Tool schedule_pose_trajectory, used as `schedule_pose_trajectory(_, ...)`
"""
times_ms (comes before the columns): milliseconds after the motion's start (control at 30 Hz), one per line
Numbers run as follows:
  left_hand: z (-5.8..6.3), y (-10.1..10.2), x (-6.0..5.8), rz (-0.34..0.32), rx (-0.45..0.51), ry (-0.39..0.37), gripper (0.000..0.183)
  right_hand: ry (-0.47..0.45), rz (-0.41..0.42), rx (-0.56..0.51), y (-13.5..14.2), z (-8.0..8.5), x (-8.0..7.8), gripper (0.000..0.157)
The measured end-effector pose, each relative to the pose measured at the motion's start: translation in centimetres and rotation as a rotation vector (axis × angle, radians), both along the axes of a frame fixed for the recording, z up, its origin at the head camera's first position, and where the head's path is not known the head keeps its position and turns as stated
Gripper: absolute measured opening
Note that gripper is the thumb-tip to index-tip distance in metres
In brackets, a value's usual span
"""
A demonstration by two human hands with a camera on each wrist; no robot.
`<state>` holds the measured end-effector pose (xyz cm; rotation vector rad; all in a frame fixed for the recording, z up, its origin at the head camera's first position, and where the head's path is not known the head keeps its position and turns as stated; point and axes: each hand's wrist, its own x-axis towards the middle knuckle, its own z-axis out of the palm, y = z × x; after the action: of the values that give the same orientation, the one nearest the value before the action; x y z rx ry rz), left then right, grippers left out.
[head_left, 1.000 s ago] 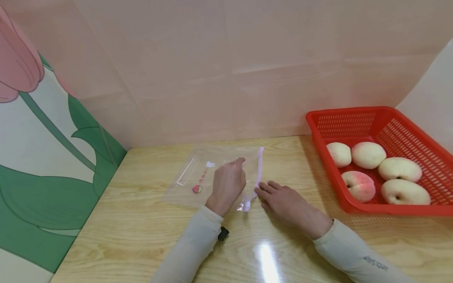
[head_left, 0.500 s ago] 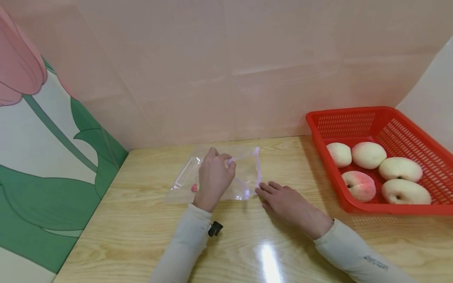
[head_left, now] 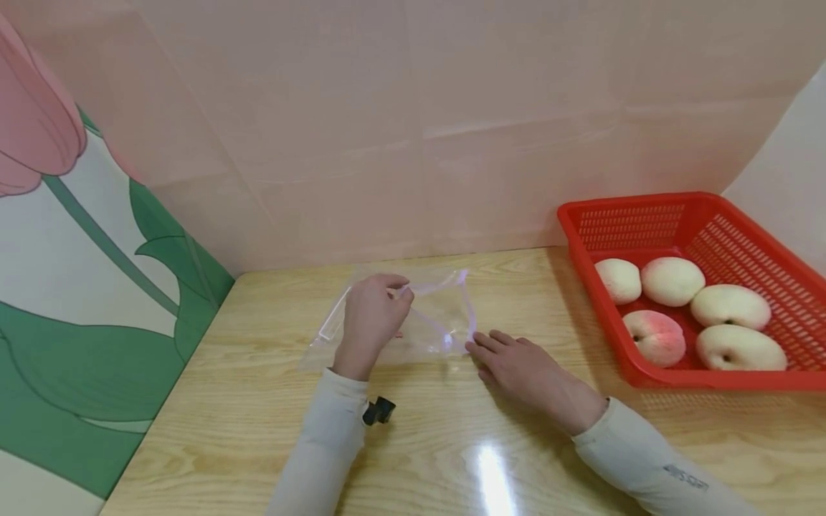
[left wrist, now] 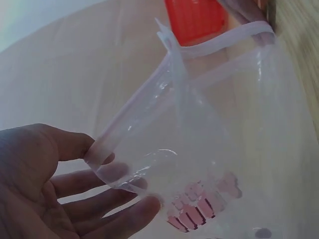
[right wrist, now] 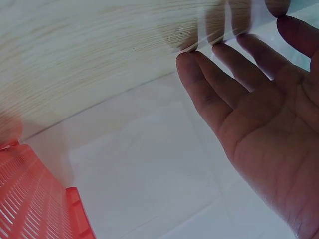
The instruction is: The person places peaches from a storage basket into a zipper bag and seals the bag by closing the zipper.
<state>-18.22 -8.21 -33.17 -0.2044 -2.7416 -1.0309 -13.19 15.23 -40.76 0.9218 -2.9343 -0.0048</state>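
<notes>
A clear zip bag [head_left: 439, 308] with a pale purple seal strip lies on the wooden table, its mouth gaping toward the right. Between thumb and fingers my left hand [head_left: 374, 312] pinches the upper lip of that mouth and holds it raised; the left wrist view shows the lifted edge of the bag [left wrist: 134, 114] at the thumb, with pink print below. My right hand [head_left: 516, 369] rests palm down with straight fingers, fingertips on the lower lip at the bag's right end. In the right wrist view the right hand's fingertips [right wrist: 217, 47] meet the tabletop.
To the right stands a red plastic basket [head_left: 596, 308] with several peaches, one of them a pinkish peach [head_left: 654, 338]. A pale pink wall covering [head_left: 413, 143] rises behind the table [head_left: 226, 416], and a flower-painted panel [head_left: 84, 373] borders it on the left.
My left hand has taken hold of the bag's upper lip and drawn it up and to the left, opening the mouth. The right hand has stayed in place.
</notes>
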Motion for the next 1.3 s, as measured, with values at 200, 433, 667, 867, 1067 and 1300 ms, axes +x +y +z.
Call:
schedule_pose_trajectory(200,0.0,-0.2,0.0,-0.028,0.079,-0.022,0.024,-0.005,-0.009,0.010,0.0,0.2,0.0,0.045)
schedule_pose_trajectory(433,-0.1,0.0,-0.2,-0.053,0.154,-0.103,0.024,0.031,0.005,0.018,0.1,0.7,0.0,0.045)
schedule_pose_trajectory(667,-0.6,-0.1,-0.7,-0.035,0.248,-0.155,0.022,0.013,-0.027,-0.026,0.7,4.1,0.6,0.054)
schedule_pose_trajectory(867,-0.5,-0.3,-0.7,-0.028,0.350,-0.189,0.025,-0.006,-0.028,-0.105,2.3,6.8,1.6,0.051)
schedule_pose_trajectory(1067,-0.5,-0.5,-0.8,-0.024,0.379,-0.206,0.026,-0.053,-0.059,-0.200,5.9,8.4,1.8,0.052)
schedule_pose_trajectory(1300,-0.6,-0.3,-1.1,-0.023,0.412,-0.240,0.032,-0.160,-0.206,-0.345,13.1,9.5,1.7,0.060)
